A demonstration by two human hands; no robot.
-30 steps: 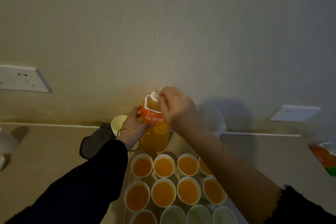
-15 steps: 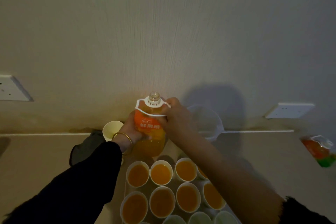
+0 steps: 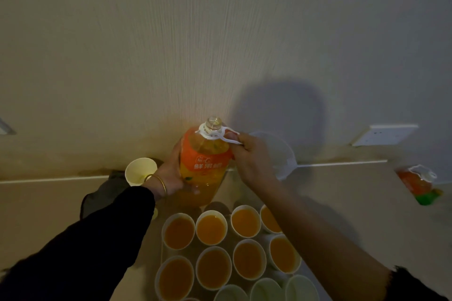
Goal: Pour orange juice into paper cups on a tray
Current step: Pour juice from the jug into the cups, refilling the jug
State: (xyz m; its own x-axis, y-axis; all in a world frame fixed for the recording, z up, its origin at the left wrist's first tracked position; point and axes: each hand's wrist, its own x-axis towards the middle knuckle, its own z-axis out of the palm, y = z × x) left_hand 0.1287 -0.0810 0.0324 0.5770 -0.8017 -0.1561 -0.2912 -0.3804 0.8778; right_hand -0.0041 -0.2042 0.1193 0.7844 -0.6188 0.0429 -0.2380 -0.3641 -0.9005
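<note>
Where the pale tabletop [image 3: 44,205] meets the textured wall [image 3: 220,32], little room remains behind the clear plastic bottle of orange juice [image 3: 204,166]. It is held uncapped and nearly upright, just beyond the white paper cups filled with juice [image 3: 211,227]. Tabletop stretches wide to either side. The left grip [image 3: 175,173] wraps the bottle's side. The right grip [image 3: 252,161] curls round its white plastic carry loop [image 3: 227,137] at the neck.

front cups [image 3: 266,291] cut btm edge | far-R cup [image 3: 267,220] part behind arm [image 3: 305,222] | L socket [image 3: 5,127] cut off
</note>
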